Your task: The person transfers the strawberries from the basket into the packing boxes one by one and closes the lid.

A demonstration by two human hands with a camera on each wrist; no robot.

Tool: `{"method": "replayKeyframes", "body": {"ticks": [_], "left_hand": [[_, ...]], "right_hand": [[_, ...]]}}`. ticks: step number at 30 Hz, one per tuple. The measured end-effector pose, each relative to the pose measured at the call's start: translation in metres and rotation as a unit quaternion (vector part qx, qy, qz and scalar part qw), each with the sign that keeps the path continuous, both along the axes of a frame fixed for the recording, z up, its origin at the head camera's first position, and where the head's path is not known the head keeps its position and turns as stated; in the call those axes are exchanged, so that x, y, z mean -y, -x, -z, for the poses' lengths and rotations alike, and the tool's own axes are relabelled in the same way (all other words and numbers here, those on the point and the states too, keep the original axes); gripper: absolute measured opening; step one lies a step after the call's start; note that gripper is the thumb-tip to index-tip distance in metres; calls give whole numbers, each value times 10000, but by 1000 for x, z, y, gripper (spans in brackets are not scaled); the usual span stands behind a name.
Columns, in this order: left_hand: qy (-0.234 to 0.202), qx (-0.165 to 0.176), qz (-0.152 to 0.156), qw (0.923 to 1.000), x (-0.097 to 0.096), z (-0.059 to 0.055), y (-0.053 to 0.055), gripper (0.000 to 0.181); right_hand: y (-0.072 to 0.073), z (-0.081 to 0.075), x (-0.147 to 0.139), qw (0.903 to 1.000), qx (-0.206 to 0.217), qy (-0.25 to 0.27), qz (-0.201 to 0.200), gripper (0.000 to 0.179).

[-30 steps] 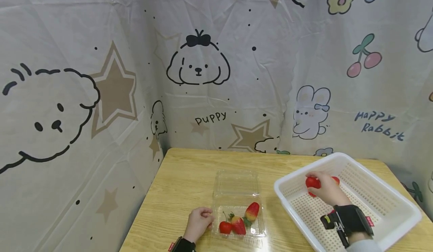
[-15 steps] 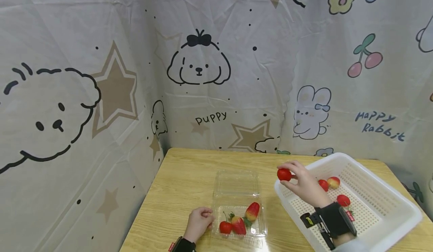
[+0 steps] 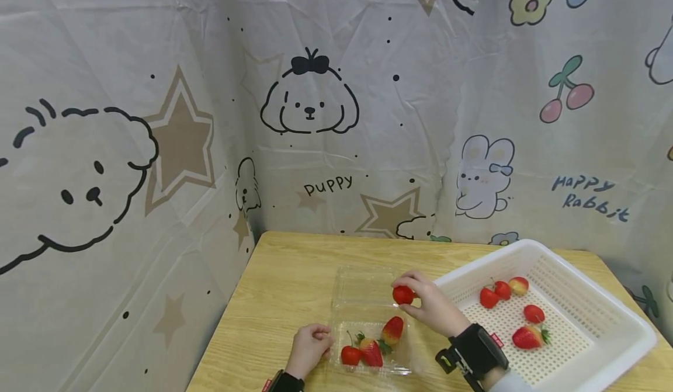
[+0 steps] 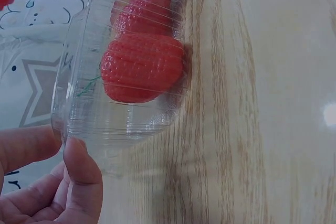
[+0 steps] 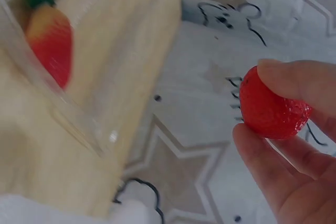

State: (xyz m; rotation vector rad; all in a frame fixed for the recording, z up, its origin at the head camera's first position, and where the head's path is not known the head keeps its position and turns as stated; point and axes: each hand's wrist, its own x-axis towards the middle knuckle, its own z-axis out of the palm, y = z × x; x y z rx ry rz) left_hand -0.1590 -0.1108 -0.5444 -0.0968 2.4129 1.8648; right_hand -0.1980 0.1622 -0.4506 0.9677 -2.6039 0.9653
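Note:
My left hand (image 3: 309, 346) pinches the left rim of a clear plastic clamshell box (image 4: 131, 121) between thumb and finger. The box lies with its lid (image 3: 363, 284) folded back. In its base are a cherry (image 3: 350, 356) with a thin green stem and two strawberries (image 3: 371, 352), red fading to yellow with green leaves. My right hand (image 3: 433, 306) holds a round red cherry (image 5: 270, 106) between thumb and fingertips, above the box's right side near the fold. Its shiny, dimpled skin shows in the right wrist view; no stem is clearly visible.
A white perforated basket (image 3: 604, 357) stands at the table's right. Inside lie several red fruits, among them a cherry (image 3: 489, 297) and a leafy strawberry (image 3: 527, 337). A printed curtain (image 3: 336, 106) hangs behind and left of the wooden table (image 3: 294, 263).
My right hand has lifted the cherry out of the basket and carried it left to above the clamshell box. The left hand has stayed at the box's rim.

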Motion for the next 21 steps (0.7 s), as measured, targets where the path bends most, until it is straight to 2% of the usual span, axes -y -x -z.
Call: {"method": "replayKeyframes", "body": {"ticks": [7, 12, 21], "left_hand": [[26, -31, -15, 10000, 1, 2, 0, 22], [5, -68, -12, 10000, 1, 3, 0, 23], [-8, -57, -7, 10000, 1, 3, 1, 23]], "right_hand": [[-3, 24, 14, 9990, 156, -252, -344, 38], [-5, 38, 17, 9966, 444, -492, -491, 36], [-7, 62, 19, 9859, 1042, -1177, -573, 33]]}}
